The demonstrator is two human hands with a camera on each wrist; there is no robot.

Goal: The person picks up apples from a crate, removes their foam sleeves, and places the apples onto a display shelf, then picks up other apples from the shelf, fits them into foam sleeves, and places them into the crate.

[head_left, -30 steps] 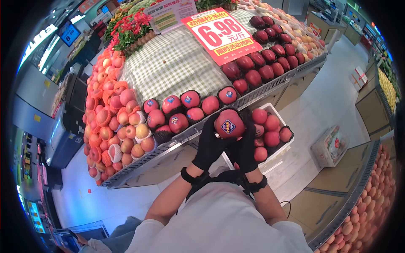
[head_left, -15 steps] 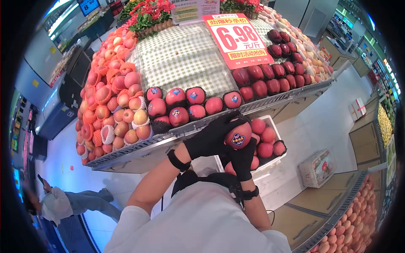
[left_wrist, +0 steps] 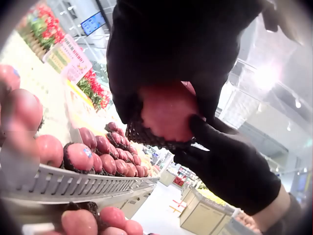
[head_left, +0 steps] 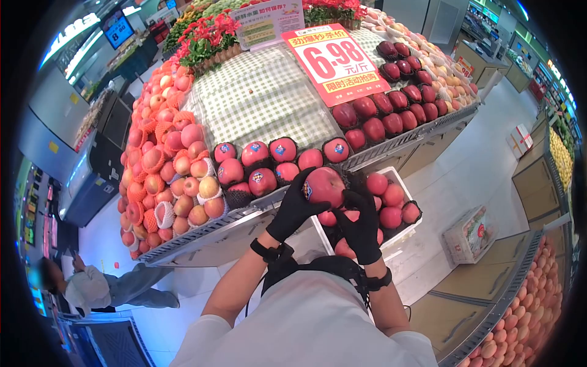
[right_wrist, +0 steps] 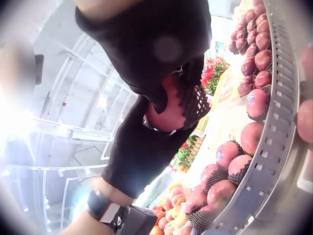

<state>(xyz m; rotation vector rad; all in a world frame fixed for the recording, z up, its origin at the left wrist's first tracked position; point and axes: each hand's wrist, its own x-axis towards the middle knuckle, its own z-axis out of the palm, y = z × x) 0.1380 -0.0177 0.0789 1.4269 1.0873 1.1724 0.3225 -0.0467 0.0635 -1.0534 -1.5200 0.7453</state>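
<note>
A large red apple is held in front of the body, its blue-and-gold sticker facing left and its stem end showing. The left hand, in a black glove, grips it from the left. From the right, the black-gloved right hand holds the same apple, its thumb against the skin in the left wrist view. A black foam net wraps part of the fruit on its far side. Just beyond the hands, several stickered apples sit in black nets along the display's front edge.
A white foam box of red apples stands low behind the right hand. The display's slatted rail runs in front. Dark red apples lie right, net-wrapped apples left, with a checked cloth and price sign between. A person stands at left.
The apple has been turned in the hands, so its sticker has swung from the top to the left side. The right hand has shifted to the apple's right side.
</note>
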